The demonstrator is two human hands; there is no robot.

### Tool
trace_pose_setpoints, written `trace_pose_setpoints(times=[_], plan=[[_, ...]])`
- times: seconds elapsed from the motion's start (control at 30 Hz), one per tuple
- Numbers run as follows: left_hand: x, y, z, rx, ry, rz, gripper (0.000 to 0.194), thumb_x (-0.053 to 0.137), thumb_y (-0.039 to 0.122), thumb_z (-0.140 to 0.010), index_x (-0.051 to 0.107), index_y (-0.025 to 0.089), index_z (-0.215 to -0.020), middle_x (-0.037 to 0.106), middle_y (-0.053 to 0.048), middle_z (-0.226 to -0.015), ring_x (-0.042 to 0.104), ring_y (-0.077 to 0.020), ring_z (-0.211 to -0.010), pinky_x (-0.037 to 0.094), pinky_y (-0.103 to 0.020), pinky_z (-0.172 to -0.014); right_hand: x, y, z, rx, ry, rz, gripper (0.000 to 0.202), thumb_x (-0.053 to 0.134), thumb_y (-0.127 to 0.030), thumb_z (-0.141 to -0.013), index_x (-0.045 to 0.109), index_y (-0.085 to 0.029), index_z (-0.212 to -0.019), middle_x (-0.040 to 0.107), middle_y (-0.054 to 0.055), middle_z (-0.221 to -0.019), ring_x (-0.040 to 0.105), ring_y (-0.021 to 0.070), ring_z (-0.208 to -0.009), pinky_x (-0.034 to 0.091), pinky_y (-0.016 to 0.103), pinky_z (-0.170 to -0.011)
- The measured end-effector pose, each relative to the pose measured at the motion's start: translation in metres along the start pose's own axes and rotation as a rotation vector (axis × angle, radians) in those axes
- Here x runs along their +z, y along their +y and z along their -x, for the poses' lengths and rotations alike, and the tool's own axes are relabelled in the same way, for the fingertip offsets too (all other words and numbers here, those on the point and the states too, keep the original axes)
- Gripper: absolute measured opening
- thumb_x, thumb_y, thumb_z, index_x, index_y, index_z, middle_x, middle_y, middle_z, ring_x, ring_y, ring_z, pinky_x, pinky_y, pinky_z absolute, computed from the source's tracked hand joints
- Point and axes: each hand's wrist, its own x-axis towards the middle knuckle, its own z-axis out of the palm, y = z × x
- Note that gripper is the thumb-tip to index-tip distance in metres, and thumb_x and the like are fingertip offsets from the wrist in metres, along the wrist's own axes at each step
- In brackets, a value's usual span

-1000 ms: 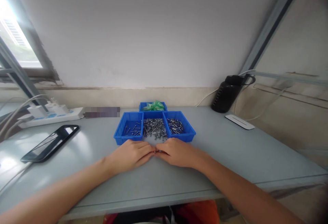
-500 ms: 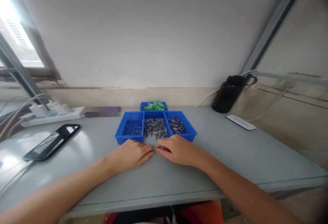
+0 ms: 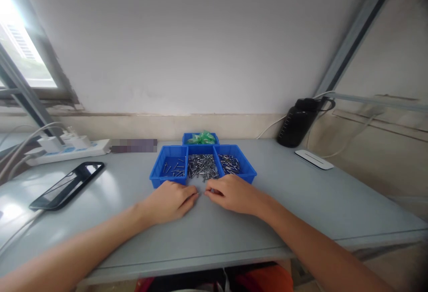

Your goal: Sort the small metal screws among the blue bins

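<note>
My left hand (image 3: 174, 200) rests on the table just in front of the left blue bin (image 3: 156, 170). Its thumb and forefinger are pinched, with the small shiny end of a screw (image 3: 198, 193) poking out. Facing it across a narrow gap, my right hand (image 3: 231, 194) is also closed in a pinch; what it holds, if anything, is too small to make out. A few screws (image 3: 178, 172) lie in the left bin. Many more screws (image 3: 202, 165) fill the middle bin, and the right blue bin (image 3: 248, 170) holds another pile of screws (image 3: 230, 163).
Behind these, another blue bin (image 3: 184, 139) holds green plastic packets (image 3: 203, 138). A phone (image 3: 68, 186) and a power strip (image 3: 72, 151) lie left. On the right are a black bottle (image 3: 296, 123) and a flat white device (image 3: 313, 159). The grey table (image 3: 187, 243) ends near my body.
My hands have drawn slightly apart, so the gap between the fingertips is wider. The bins have stayed in place.
</note>
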Motion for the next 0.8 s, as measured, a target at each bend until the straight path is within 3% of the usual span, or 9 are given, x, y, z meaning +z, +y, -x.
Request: trace_pose_setpoints(times=[0.13, 0.47, 0.8], plan=[[-0.0013, 0.0002, 0.0002, -0.017, 0.009, -0.013, 0.028, 0.030, 0.027, -0.093, 0.052, 0.017, -0.078, 0.057, 0.000, -0.059, 0.055, -0.0120, -0.052, 0.038, -0.023, -0.052, 0.0004, 0.0014, -0.0002, 0.008, -0.031, 0.012, 0.025, 0.039, -0.029, -0.090, 0.059, -0.019, -0.080, 0.063, 0.001, -0.069, 0.056, 0.0137, -0.064, 0.031, 0.023, -0.058], [-0.0061, 0.0032, 0.0002, 0.032, 0.171, 0.059, 0.021, 0.037, 0.030, -0.091, 0.054, 0.018, -0.093, 0.058, 0.000, -0.071, 0.057, -0.0115, -0.063, 0.042, -0.023, -0.058, 0.0039, -0.0003, 0.0011, -0.020, -0.077, 0.006, 0.031, 0.030, -0.028, -0.094, 0.058, -0.018, -0.085, 0.065, 0.003, -0.072, 0.058, 0.0145, -0.064, 0.033, 0.023, -0.057], [-0.0038, 0.0012, 0.0007, 0.114, 0.187, 0.033, 0.020, 0.035, 0.025, -0.091, 0.053, 0.017, -0.092, 0.058, 0.000, -0.069, 0.056, -0.0112, -0.062, 0.039, -0.022, -0.056, 0.0031, -0.0017, 0.0012, -0.018, -0.093, 0.006, 0.031, 0.030, -0.029, -0.094, 0.057, -0.018, -0.085, 0.064, 0.003, -0.072, 0.058, 0.0147, -0.066, 0.032, 0.023, -0.059]])
